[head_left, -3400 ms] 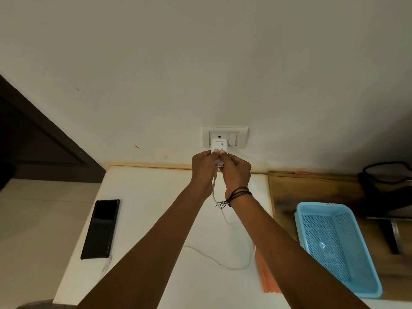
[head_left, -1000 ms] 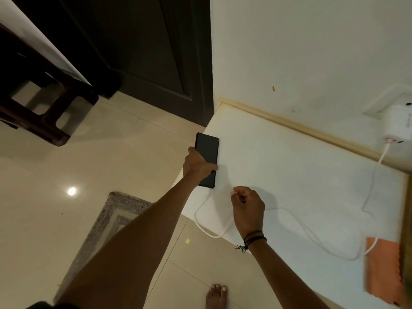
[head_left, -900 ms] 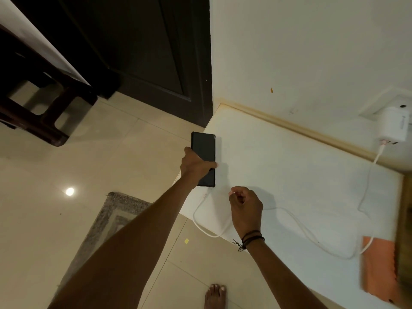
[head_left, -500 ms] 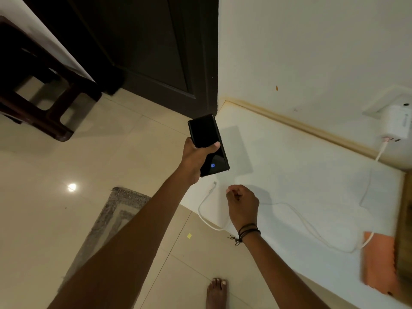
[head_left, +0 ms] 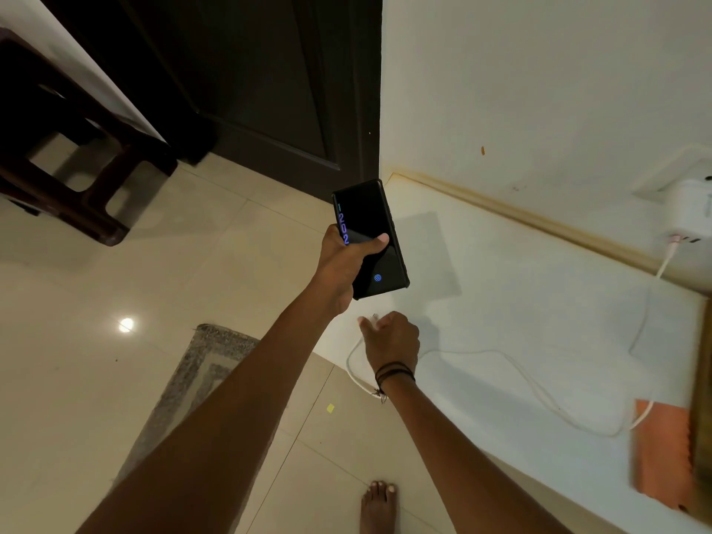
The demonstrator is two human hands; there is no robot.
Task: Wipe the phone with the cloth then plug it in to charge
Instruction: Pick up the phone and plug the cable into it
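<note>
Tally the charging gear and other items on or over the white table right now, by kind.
Phone, lifted in the left hand: 1
Charging cable, its end at the right hand: 1
Wall adapter, plugged into the socket: 1
Orange cloth on the table: 1
Total: 4

The left hand [head_left: 343, 264] raised the phone [head_left: 369, 238] clear of the tabletop [head_left: 520, 302]; its screen lit. The right hand [head_left: 391, 335] took up the cable's plug end [head_left: 373, 317].
</note>
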